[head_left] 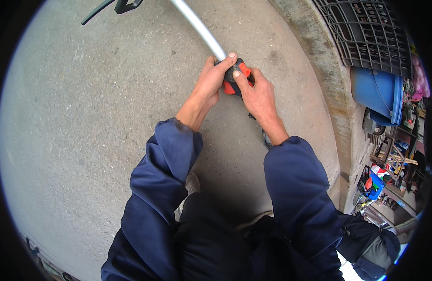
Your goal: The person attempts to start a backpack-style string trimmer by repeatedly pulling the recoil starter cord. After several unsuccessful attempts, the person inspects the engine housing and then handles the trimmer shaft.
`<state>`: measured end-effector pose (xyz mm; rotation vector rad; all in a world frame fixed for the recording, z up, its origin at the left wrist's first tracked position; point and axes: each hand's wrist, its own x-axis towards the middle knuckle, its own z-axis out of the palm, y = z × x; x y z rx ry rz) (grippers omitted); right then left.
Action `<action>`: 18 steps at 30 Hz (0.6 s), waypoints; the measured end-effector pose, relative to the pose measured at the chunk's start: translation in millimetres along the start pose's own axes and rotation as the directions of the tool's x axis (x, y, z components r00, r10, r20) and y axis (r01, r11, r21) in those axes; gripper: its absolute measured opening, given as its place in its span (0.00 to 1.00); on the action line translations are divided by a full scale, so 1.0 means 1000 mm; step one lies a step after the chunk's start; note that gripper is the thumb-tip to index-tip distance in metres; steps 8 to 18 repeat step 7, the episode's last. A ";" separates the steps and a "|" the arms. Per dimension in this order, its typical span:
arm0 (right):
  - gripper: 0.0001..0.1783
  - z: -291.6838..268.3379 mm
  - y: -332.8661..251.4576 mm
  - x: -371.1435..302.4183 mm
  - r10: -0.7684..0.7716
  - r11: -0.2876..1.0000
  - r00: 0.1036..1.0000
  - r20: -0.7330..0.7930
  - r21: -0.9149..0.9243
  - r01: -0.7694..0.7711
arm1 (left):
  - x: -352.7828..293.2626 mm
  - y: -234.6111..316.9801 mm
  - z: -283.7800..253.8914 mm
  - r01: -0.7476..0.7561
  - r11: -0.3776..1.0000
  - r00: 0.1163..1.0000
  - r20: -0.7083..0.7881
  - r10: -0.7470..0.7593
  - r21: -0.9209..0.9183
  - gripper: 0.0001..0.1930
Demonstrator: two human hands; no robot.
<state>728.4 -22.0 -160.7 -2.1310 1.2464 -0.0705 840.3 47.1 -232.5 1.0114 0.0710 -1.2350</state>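
Observation:
A grass trimmer, by its look, with a silver shaft (199, 28) slants from the top of the view down to a black and red housing (230, 89). My left hand (210, 79) is closed around the black collar where the shaft enters the housing, its thumb lying over the top. From the other side my right hand (258, 93) grips the housing, thumb pressed on the black part beside an orange-red piece (244, 69). Its fingertips are hidden behind the housing. A black handle (127, 5) shows at the upper left, partly cut off.
Rough concrete floor (94, 117) lies below. Along the right runs a raised concrete ledge (335, 89), with a black plastic crate (366, 33), a blue bucket (375, 91) and cluttered tools beyond it. Dark clothing (366, 239) appears at the lower right.

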 end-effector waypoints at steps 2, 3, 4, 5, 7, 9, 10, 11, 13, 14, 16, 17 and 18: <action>0.29 0.002 0.002 0.001 0.026 0.999 1.000 -0.001 0.020 -0.025 | 0.001 -0.001 -0.001 0.016 1.000 1.000 -0.009 -0.016 -0.004 0.39; 0.29 0.003 0.004 0.001 0.020 0.999 1.000 -0.004 0.028 -0.020 | 0.001 -0.001 -0.001 0.006 1.000 1.000 0.002 -0.006 -0.004 0.39; 0.29 0.005 0.006 0.002 0.031 0.999 1.000 -0.008 0.029 -0.030 | 0.001 -0.001 -0.001 0.008 1.000 1.000 0.004 -0.008 -0.008 0.40; 0.30 0.006 0.008 0.003 0.040 0.999 0.999 -0.010 0.030 -0.040 | 0.002 -0.002 -0.001 0.021 1.000 1.000 -0.003 -0.021 -0.016 0.40; 0.32 0.009 0.012 0.006 0.047 0.999 0.999 -0.023 0.005 -0.047 | 0.002 -0.003 -0.002 0.026 1.000 0.999 -0.020 -0.027 -0.008 0.44; 0.32 0.009 0.012 0.006 0.047 0.999 0.999 -0.023 0.005 -0.047 | 0.002 -0.003 -0.002 0.026 1.000 0.999 -0.020 -0.027 -0.008 0.44; 0.32 0.009 0.012 0.006 0.047 0.999 0.999 -0.023 0.005 -0.047 | 0.002 -0.003 -0.002 0.026 1.000 0.999 -0.020 -0.027 -0.008 0.44; 0.32 0.009 0.012 0.006 0.047 0.999 0.999 -0.023 0.005 -0.047 | 0.002 -0.003 -0.002 0.026 1.000 0.999 -0.020 -0.027 -0.008 0.44; 0.32 0.009 0.012 0.006 0.047 0.999 0.999 -0.023 0.005 -0.047 | 0.002 -0.003 -0.002 0.026 1.000 0.999 -0.020 -0.027 -0.008 0.44; 0.32 0.009 0.012 0.006 0.047 0.999 0.999 -0.023 0.005 -0.047 | 0.002 -0.003 -0.002 0.026 1.000 0.999 -0.020 -0.027 -0.008 0.44; 0.32 0.009 0.012 0.006 0.047 0.999 0.999 -0.023 0.005 -0.047 | 0.002 -0.003 -0.002 0.026 1.000 0.999 -0.020 -0.027 -0.008 0.44; 0.32 0.009 0.012 0.006 0.047 0.999 0.999 -0.023 0.005 -0.047 | 0.002 -0.003 -0.002 0.026 1.000 0.999 -0.020 -0.027 -0.008 0.44; 0.32 0.009 0.012 0.006 0.047 0.999 0.999 -0.023 0.005 -0.047 | 0.002 -0.003 -0.002 0.026 1.000 0.999 -0.020 -0.027 -0.008 0.44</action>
